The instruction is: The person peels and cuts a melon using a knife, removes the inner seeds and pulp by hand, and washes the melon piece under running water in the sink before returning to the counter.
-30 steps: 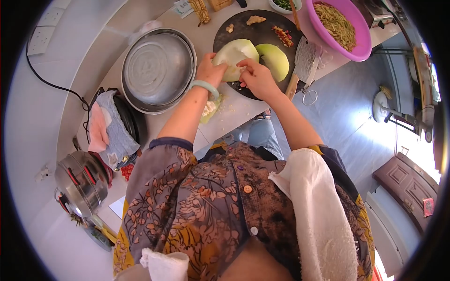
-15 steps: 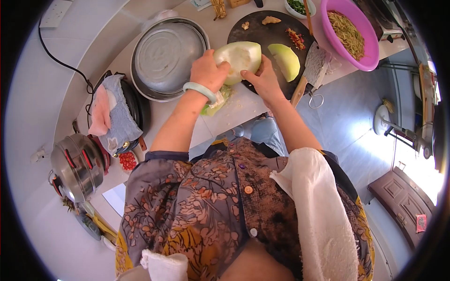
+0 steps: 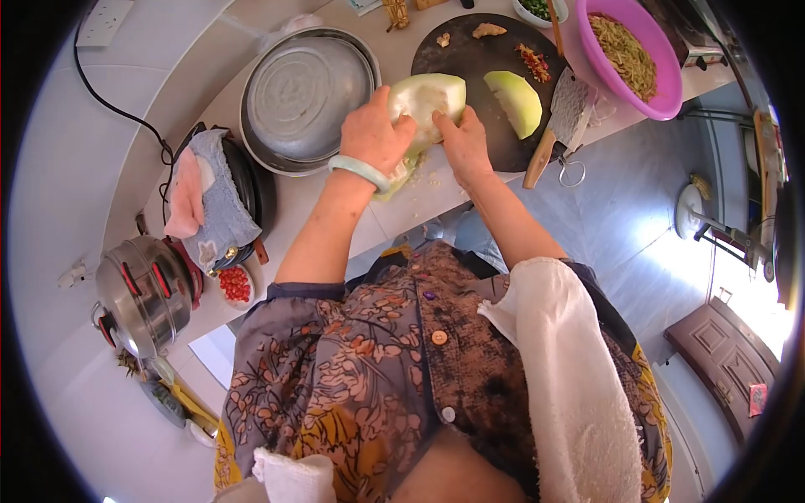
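You have the hollowed melon piece between your two hands, with its scooped face turned up toward you. Your left grip is clamped on its left side, thumb over the hollow. Your right grip pinches the lower right edge, thumb on the inner rim; the fingers underneath are hidden. The melon reaches away from you past both grips, so its far rim is bare. With both hands covering the near sides, you cannot tell its long axis for sure.

Neither hand is clearly nearer, but your left covers more of it. Beyond your right grip and to its right, the melon wedge lies apart on the round board, its length slanting back toward you. The cleaver is farther right, while scraps lie on the worktop just below your left grip.
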The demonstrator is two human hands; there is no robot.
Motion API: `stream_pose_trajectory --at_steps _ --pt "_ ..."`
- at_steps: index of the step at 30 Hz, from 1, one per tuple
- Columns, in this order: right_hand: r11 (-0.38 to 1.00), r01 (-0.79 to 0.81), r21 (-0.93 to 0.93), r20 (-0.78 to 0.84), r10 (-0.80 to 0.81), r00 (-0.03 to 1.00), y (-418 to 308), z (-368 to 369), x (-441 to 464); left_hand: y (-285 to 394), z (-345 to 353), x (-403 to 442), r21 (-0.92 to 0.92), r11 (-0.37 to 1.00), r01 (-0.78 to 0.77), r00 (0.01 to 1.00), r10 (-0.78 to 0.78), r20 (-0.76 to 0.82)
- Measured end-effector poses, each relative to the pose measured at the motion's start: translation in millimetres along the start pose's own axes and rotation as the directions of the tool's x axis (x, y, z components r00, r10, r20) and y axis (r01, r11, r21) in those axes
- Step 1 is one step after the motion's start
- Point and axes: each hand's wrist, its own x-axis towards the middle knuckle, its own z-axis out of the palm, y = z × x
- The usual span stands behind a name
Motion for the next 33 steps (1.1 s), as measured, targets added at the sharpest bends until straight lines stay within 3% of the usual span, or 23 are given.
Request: stream_pose_trajectory --at_steps 8,11,14,20,26,33 --pt "0.92 0.001 -0.392 0.101 0.042 0.994 -24 -16 -6 0 -6 1 0.07 0.997 -0.026 0.995 0.02 0.096" --pt "0.899 0.303 -0.316 0.073 -0.295 0.953 -19 -16 -7 -2 -5 0 0.096 0.995 -0.025 0.993 0.013 0.118" --pt "0.901 0.288 -0.325 0.175 -0.242 0.954 -23 -19 -8 -2 -6 -2 0.121 0.993 -0.018 0.989 -0.001 0.149" --pt "0.914 0.223 -0.339 0.196 -0.163 0.967 -10 -17 -13 -1 -13 -11 0.143 0.989 -0.029 0.979 -0.001 0.203" --pt "0.934 0.133 -0.332 0.109 -0.102 0.989 -2 -7 -21 -6 -15 -15 0.187 0.982 -0.037 0.968 -0.011 0.252" --pt "0.923 0.154 -0.353 0.082 -0.133 0.988 5 6 -32 -14 -20 -20 0.184 0.982 -0.051 0.966 0.002 0.257"
